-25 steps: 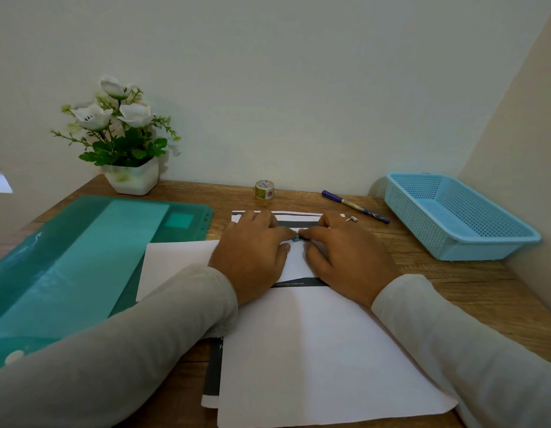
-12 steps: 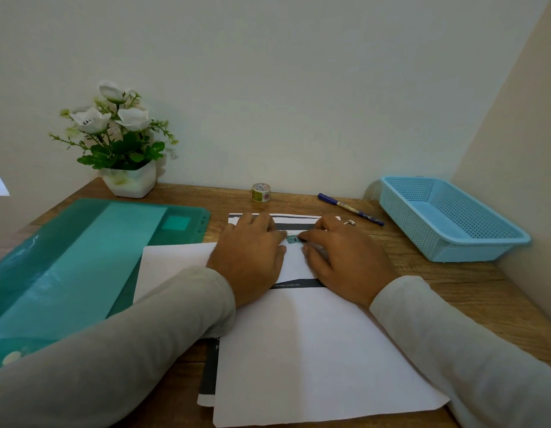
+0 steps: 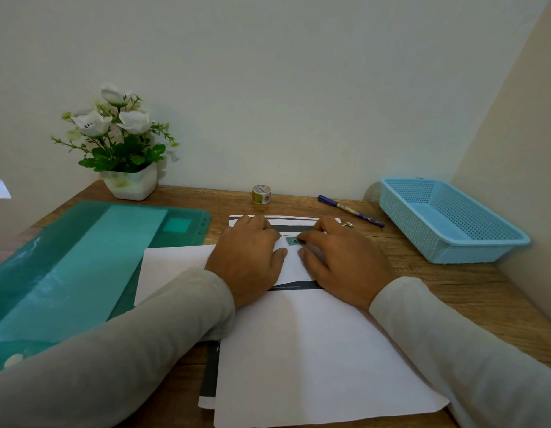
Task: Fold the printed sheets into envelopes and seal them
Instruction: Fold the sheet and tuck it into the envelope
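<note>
You are pressing both flat, open hands, left hand (image 3: 248,257) and right hand (image 3: 342,257), on the envelope (image 3: 294,267) mid-frame, so keep rubbing the sticker (image 3: 292,241) down firmly.

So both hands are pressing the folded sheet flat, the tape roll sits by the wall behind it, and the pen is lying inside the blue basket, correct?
Not quite: the pen lies on the desk to the left of the blue basket, not inside it, as the head view shows. The rest holds: the left hand and right hand press the folded sheet flat, and the tape roll sits by the wall behind it.
</note>
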`<state>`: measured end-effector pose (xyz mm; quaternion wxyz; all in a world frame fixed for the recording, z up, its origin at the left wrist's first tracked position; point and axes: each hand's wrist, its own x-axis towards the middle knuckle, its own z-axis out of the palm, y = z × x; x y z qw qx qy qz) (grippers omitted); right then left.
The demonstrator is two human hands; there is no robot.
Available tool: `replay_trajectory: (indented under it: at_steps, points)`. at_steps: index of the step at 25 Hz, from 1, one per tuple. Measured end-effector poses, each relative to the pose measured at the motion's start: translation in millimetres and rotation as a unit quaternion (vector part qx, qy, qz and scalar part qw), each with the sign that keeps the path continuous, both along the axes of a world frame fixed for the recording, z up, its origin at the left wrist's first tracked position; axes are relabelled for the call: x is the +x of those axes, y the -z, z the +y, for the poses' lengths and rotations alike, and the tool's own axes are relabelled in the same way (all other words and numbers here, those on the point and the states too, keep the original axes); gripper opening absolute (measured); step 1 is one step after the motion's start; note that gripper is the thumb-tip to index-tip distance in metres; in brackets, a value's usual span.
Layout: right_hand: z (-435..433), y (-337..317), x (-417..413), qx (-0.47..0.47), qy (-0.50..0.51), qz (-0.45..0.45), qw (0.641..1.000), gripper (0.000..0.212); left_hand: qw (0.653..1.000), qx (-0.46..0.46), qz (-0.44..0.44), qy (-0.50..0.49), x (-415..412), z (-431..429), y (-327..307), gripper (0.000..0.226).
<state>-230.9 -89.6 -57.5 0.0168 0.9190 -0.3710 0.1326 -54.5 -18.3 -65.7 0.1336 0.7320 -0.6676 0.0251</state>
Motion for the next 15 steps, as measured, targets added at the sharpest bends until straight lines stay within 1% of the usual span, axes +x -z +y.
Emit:
replay_trajectory:
  at_steps: [3, 7, 12, 15]
  points:
    - [0.5, 0.8, 1.9, 0.003, -0.003, 0.009, 1.000, 0.046, 1.000, 0.001, 0.009, -0.007, -0.7, 2.5, -0.5, 0.052]
    - [-0.2, 1.2, 1.1, 0.009, -0.034, -0.001, 0.999, 0.040, 1.000, 0.001, 0.017, -0.008, -1.5, 3.2, -2.0, 0.052]
    - [-6.4, 2.1, 9.3, 0.030, -0.023, 0.017, 0.999, 0.044, 1.000, -0.006, 0.015, -0.002, -0.7, 4.7, -1.0, 0.050]
    - [-3.8, 3.0, 10.0, 0.015, -0.027, 0.021, 0.999, 0.045, 1.000, 0.004, 0.013, -0.004, -2.6, 5.8, -2.0, 0.051]
